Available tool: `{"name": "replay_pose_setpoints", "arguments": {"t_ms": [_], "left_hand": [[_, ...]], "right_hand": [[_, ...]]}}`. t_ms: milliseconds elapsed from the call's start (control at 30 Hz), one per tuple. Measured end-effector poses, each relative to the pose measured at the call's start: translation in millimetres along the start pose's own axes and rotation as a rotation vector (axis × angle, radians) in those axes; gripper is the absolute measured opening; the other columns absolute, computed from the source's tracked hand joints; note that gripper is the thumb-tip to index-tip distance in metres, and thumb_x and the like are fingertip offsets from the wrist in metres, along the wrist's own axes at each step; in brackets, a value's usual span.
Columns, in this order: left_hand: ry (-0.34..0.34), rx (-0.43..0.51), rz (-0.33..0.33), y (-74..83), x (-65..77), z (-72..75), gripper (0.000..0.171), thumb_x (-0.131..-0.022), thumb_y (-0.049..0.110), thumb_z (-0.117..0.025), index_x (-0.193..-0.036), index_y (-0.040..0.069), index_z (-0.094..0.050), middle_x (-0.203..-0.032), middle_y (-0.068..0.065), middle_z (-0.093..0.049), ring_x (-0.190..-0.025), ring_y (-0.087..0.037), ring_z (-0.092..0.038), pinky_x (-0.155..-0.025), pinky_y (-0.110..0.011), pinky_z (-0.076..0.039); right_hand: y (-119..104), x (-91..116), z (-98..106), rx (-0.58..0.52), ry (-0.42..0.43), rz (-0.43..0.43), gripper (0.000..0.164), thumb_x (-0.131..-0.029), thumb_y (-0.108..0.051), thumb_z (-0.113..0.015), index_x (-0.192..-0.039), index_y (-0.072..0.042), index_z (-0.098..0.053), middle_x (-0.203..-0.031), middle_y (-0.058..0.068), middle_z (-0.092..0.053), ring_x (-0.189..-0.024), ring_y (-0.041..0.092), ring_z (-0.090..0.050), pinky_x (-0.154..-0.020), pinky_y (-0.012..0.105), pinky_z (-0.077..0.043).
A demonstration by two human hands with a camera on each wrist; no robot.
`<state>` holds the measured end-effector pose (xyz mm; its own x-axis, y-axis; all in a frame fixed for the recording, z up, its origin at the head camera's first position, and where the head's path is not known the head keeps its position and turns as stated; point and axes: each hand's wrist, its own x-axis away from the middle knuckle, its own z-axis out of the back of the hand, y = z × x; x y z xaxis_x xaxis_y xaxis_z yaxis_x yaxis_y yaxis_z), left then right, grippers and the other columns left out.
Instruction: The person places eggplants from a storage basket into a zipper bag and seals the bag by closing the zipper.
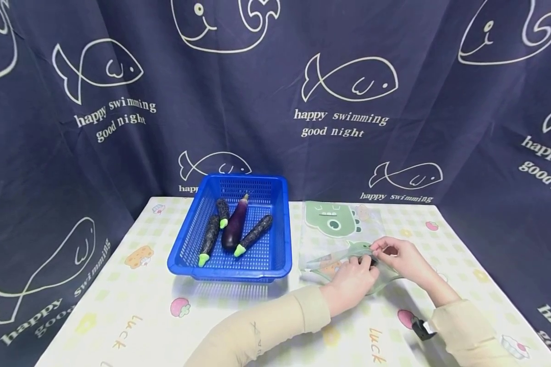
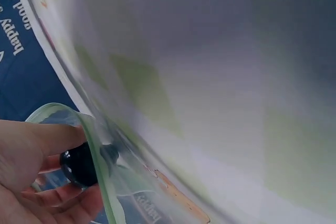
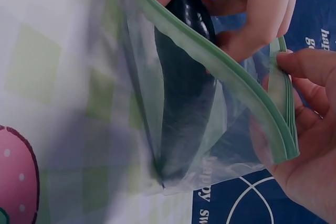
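A clear zip bag point(image 1: 309, 239) with a green seal and a green cartoon print lies on the right of the table. My left hand point(image 1: 352, 283) reaches into its mouth and grips a glossy dark eggplant point(image 3: 184, 82) by one end. Most of the eggplant lies inside the bag, seen through the plastic in the right wrist view. From the left wrist, the eggplant's rounded end point(image 2: 79, 165) shows between thumb and fingers. My right hand point(image 1: 405, 261) pinches the bag's green zip edge point(image 3: 286, 108), and the mouth gapes between the two hands.
Left of the bag stands a blue perforated basket point(image 1: 229, 273). Inside it lie a purple eggplant point(image 1: 233, 232) and three dark, mottled vegetables with green tips, one of them point(image 1: 255, 235) at the right. A dark blue fish-print curtain point(image 1: 257, 132) hangs behind the checked tablecloth point(image 1: 142, 300).
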<state>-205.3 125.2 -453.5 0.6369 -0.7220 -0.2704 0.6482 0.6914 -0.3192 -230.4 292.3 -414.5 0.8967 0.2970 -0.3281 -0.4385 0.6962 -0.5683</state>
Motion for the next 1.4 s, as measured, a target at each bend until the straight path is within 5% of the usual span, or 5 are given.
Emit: {"name": "replay_pose_setpoints", "arguments": {"t_ms": [933, 1400], "left_hand": [[-0.062, 0.029, 0.008, 1.5, -8.2, -6.5, 0.034, -0.086, 0.025, -0.067, -0.117, 0.025, -0.054, -0.109, 0.000, -0.049, -0.080, -0.011, -0.053, -0.058, -0.020, -0.048], [-0.122, 0.049, -0.062, -14.1, 7.1, 38.4, 0.026, -0.085, 0.027, -0.067, -0.109, 0.028, -0.056, -0.103, 0.004, -0.052, -0.077, -0.008, -0.051, -0.054, -0.019, -0.046]], "right_hand": [[-2, -1, -2, -0.025, 0.056, 0.031, 0.009, -0.082, 0.000, -0.066, -0.087, -0.008, -0.067, -0.082, 0.002, -0.069, -0.068, -0.001, -0.059, -0.064, 0.015, -0.046], [1, 0, -2, -0.026, 0.075, 0.050, 0.011, -0.081, 0.002, -0.067, -0.087, -0.007, -0.068, -0.081, -0.003, -0.068, -0.069, -0.002, -0.059, -0.064, 0.014, -0.047]]}}
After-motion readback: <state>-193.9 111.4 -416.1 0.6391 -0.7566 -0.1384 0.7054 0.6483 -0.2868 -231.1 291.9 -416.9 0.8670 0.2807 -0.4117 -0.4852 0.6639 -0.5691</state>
